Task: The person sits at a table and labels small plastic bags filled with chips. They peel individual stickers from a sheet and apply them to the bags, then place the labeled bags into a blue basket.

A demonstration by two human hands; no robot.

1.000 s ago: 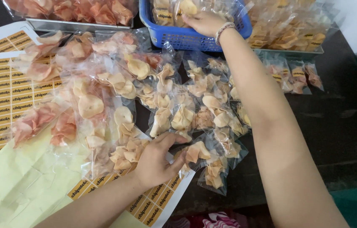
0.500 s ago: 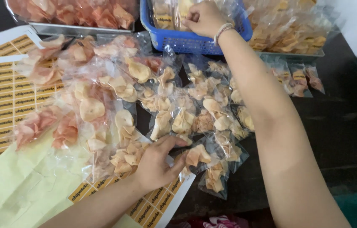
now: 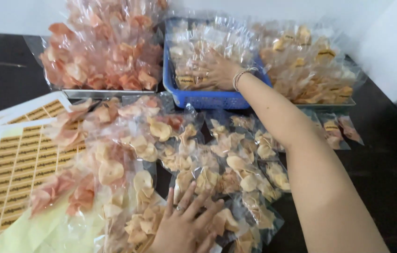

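The right hand (image 3: pixel 217 72) is reaching far across the bench (image 3: pixel 390 164) into the blue basket (image 3: pixel 207 98), its fingers spread and lying flat on the clear packets of pale crackers (image 3: pixel 193 51) piled there; whether it is gripping one, I cannot tell. The left hand (image 3: pixel 184 227) is resting near the front, fingers splayed wide, pressing down on the loose cracker packets (image 3: pixel 198 159) spread between the two hands. Yellow label sheets (image 3: pixel 15 164) are lying to the left.

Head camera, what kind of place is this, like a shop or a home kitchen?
Probably a small snack-packing table, home or workshop. Clear bags of crackers cover the dark table, a blue basket holds more, and label sheets lie alongside.
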